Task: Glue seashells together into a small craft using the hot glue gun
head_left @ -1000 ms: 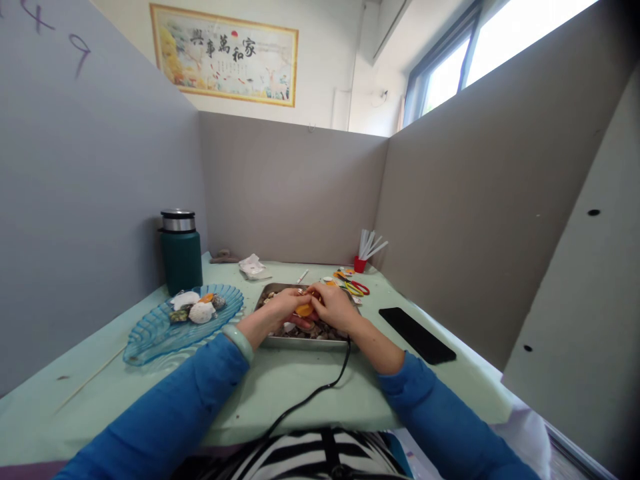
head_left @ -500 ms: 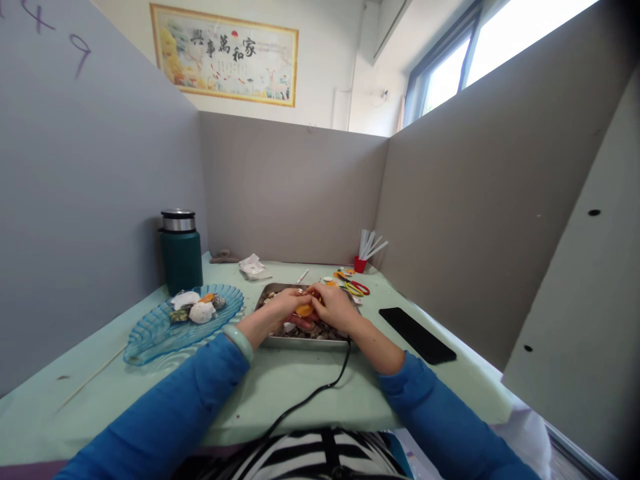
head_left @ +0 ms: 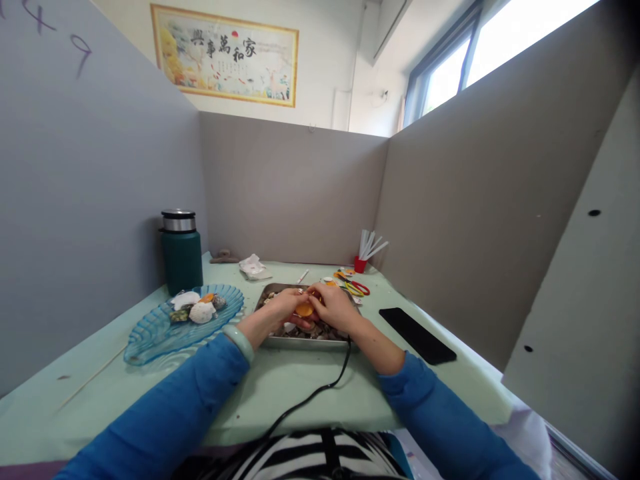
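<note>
Both my hands meet over a metal tray [head_left: 305, 344] filled with small shells or pebbles. A flat, rounded orange shell [head_left: 305, 309] lies between them. My left hand [head_left: 286, 308] has its fingers curled under and around the shell. From the other side, my right hand [head_left: 329, 305] pinches at the shell's edge, its fingertips partly hidden behind the thumb. Whether a smaller piece is also between the fingertips cannot be made out.
A blue glass plate [head_left: 150, 337] with several shells stands at left, before a green bottle [head_left: 181, 261]. Pliers [head_left: 356, 288] and a red cup [head_left: 360, 265] of white sticks are at back right. A black mat [head_left: 417, 335] lies right. A black cable [head_left: 313, 395] crosses the front.
The orange shell has tilted slightly between my fingers, with a little more of its face showing. Both hands stay in nearly the same place above the tray.
</note>
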Demonstrator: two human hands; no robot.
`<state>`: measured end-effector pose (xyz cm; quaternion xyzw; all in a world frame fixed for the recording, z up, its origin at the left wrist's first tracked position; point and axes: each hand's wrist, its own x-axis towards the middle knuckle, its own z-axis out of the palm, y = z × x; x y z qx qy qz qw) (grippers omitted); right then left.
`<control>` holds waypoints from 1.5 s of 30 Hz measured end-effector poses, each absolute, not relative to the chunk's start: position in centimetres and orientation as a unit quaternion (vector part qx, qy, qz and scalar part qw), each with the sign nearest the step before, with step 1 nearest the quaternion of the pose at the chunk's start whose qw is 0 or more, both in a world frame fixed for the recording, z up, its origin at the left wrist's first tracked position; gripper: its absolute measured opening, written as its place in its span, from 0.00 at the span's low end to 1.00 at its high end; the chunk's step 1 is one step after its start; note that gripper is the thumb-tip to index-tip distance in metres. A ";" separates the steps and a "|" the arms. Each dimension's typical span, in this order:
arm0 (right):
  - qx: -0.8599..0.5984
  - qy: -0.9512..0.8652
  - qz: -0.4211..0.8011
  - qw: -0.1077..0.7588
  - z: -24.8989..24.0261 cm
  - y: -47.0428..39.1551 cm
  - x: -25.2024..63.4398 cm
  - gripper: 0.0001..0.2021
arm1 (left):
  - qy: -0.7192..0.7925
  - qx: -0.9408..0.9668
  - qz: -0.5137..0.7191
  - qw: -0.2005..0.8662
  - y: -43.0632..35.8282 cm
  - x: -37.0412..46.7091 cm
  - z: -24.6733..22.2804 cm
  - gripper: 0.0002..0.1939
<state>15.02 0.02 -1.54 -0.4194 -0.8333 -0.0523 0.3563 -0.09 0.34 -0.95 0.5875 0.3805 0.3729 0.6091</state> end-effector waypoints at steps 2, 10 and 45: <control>-0.419 -0.833 -0.054 0.359 -1.5 0.0 15.0 0.07 | 0.379 0.587 0.373 0.610 0.3 -0.1 -0.9 0.08; -0.418 -0.832 -0.060 0.359 -1.6 0.0 15.0 0.08 | 0.381 0.580 0.374 0.615 0.3 -0.1 -0.9 0.09; -0.446 -0.821 -0.067 0.350 -1.5 -0.1 15.0 0.09 | 0.387 0.578 0.379 0.611 0.1 -0.1 -0.8 0.09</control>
